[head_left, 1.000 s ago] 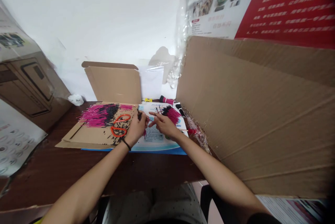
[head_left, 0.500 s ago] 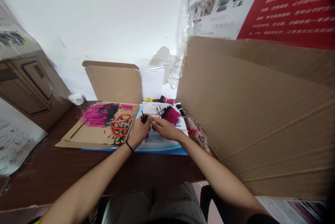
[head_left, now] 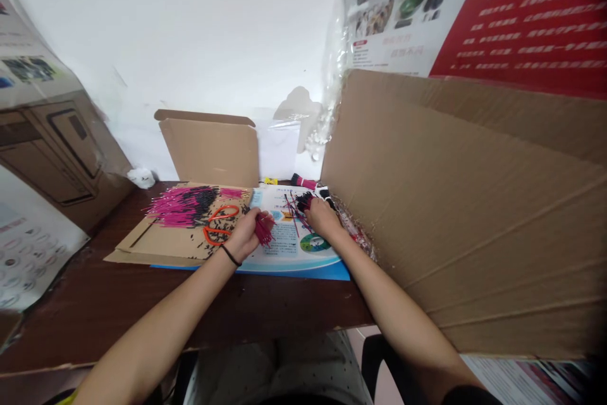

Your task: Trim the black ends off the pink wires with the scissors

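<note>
My left hand [head_left: 245, 233] is closed around a bundle of thin magenta wires [head_left: 264, 230], whose loose ends fan out to its right. To the right, my right hand [head_left: 324, 218] is closed over a pile of similar magenta wires with black ends [head_left: 304, 203] on the printed sheet. Its fingertips are partly hidden. A few loose wires [head_left: 291, 212] lie between the hands. Left of my left hand, orange-handled scissors [head_left: 217, 239] rest on the cardboard, their blades hidden.
A large heap of magenta and black wires [head_left: 177, 206] covers part of the open cardboard box [head_left: 156, 244], with small black scraps scattered beside it. Tied wire bundles [head_left: 303, 181] lie at the back. A tall cardboard panel [head_left: 450, 203] bounds the right side.
My hands were together over the sheet and have separated. My right hand has moved right onto the wire pile. My left hand has shifted slightly left and turned, showing its wire bundle.
</note>
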`<state>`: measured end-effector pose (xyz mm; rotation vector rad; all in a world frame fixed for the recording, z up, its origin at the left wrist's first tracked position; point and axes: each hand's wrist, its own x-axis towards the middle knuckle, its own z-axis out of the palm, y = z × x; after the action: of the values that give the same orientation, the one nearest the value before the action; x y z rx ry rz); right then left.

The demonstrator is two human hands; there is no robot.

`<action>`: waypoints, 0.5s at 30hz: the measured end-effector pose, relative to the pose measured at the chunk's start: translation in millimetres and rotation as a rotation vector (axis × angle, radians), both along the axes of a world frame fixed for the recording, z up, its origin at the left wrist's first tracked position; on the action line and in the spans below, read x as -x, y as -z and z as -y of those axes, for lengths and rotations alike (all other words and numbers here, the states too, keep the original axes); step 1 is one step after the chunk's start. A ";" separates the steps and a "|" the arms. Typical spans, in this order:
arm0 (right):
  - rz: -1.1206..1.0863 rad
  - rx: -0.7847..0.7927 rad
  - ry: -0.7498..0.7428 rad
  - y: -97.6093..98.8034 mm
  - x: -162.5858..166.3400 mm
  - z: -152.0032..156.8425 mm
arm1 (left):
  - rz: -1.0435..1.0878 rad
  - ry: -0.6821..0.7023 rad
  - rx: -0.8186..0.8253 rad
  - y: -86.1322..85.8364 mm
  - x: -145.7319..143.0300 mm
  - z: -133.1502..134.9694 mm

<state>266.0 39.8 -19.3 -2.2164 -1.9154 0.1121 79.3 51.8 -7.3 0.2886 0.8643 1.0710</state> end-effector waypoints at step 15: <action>-0.355 -0.198 0.008 -10.4 -9.6 -3.4 | 0.150 0.195 -0.126 1.7 12.7 -3.0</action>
<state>275.5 43.2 -8.9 -1.9244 -1.6492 0.2814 66.6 54.8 -9.1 0.3849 0.6224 0.9536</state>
